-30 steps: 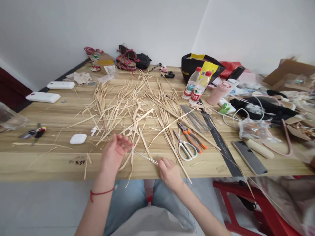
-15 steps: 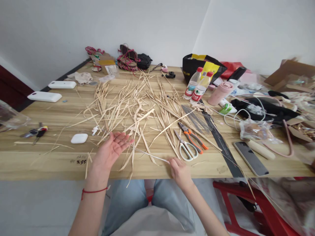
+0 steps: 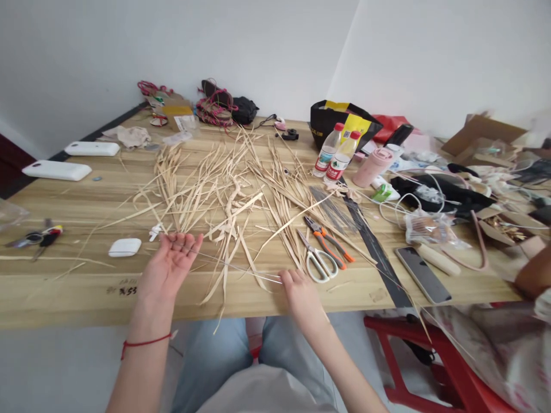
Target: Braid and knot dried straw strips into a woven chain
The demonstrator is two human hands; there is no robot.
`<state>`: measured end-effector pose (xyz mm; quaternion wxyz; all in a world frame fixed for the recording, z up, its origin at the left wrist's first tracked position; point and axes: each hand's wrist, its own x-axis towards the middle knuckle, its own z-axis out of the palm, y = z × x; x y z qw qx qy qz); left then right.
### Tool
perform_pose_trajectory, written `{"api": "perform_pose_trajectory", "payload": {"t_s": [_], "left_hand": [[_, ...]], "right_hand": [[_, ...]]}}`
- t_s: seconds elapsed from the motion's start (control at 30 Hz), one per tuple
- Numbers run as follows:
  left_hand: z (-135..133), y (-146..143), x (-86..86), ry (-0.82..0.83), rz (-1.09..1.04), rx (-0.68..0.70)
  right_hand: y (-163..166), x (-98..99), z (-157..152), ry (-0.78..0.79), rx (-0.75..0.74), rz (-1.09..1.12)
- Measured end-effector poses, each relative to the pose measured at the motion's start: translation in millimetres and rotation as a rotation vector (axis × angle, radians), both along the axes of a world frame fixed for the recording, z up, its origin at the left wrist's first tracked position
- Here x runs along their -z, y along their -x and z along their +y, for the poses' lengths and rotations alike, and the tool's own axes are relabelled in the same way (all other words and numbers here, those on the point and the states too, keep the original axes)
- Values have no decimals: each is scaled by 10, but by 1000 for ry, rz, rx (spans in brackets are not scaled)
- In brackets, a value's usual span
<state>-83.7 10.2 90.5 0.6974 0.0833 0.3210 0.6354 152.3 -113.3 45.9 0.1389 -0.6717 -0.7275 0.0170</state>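
Observation:
Thin silvery wire [image 3: 247, 271] stretches in two strands between my hands, just above the table's near side. My right hand [image 3: 299, 295] is closed, pinching one end of it between thumb and fingers. Palm up, my left hand [image 3: 166, 267] has its fingers loosely apart and slightly curled, with the wire lying across them. Behind the wire spread many pale flat plant strips [image 3: 206, 195], with a braided piece [image 3: 235, 198] in their midst. White-handled scissors [image 3: 321, 265] and orange-handled pliers [image 3: 329, 242] lie right of my right hand.
A white earbud case [image 3: 124, 247] and keys [image 3: 41, 238] lie at left. Two bottles [image 3: 340, 160], a pink tumbler [image 3: 373, 167] and a black bag [image 3: 322, 123] stand behind. A phone [image 3: 424, 275] lies at right, near another person's arm [image 3: 536, 272]. A red stool [image 3: 400, 367] is below.
The view has turned slightly right, so the table things appear shifted left. My left hand's fingers are a little more curled. The wire still runs between both hands.

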Motion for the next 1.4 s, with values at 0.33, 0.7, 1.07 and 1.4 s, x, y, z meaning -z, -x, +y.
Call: {"api": "perform_pose_trajectory", "payload": {"t_s": [0.33,0.7,1.07,1.4], "left_hand": [[-119,11,-59,-249,-231,177],[-71,77,36,-290,-184,93],[2,423,-55,-277,290,-14],[-121,318,147,-119,703,45]], "right_hand": [[131,-114,5,294,-72,287],[94,8,-4,221,23,376],[-132,122,-46,207,99,-122],[-414,89,-53,84,144,-166]]}}
